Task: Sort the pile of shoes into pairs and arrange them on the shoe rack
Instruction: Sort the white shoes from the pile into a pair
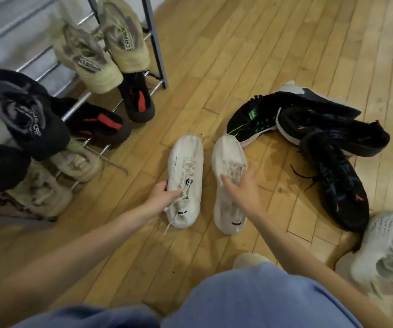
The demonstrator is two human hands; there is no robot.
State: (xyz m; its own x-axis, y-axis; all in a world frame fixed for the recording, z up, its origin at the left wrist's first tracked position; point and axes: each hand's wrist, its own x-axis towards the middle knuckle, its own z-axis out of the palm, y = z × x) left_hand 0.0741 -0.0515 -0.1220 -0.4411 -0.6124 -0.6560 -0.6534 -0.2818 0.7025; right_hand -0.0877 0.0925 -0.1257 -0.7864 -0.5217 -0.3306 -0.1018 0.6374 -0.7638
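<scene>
Two white sneakers lie side by side on the wooden floor, toes pointing away from me. My left hand (161, 194) grips the left white sneaker (186, 166) at its opening by the laces. My right hand (242, 188) rests on the laces of the right white sneaker (226, 157), fingers spread over it; whether it grips is unclear. The shoe rack (155, 43) stands at the left with beige sneakers (105, 50), black sneakers (25, 110) and black shoes with red insoles (110, 121) on it.
A pile of dark sneakers (320, 133) lies on the floor to the right. One pale grey-white sneaker (389, 247) sits at the far right near my knee. More beige sneakers (60, 176) sit low at the rack's front. My blue-clad legs fill the bottom.
</scene>
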